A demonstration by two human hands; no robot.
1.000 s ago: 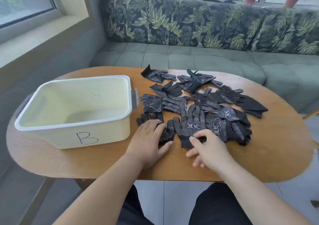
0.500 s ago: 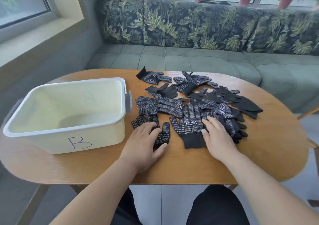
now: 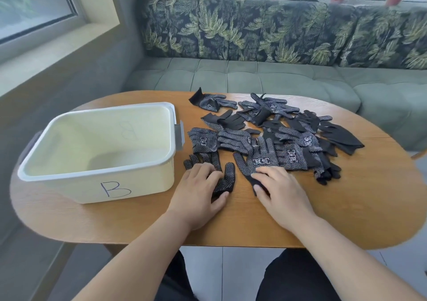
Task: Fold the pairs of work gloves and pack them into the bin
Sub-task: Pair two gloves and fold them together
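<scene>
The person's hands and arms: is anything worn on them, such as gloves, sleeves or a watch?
Nothing shows: the left hand and right hand are bare, with no rings or watch, and the forearms are uncovered, with no sleeve in view.

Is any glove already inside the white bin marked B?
No, the bin shows only its bare inside, and the gloves all lie on the table beside it.

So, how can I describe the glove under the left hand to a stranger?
Start at the white bin marked B on the table. Just right of its near corner lies a black dotted glove. Unlike the others, it is the one under the left hand, thumb sticking out rightward.
</scene>
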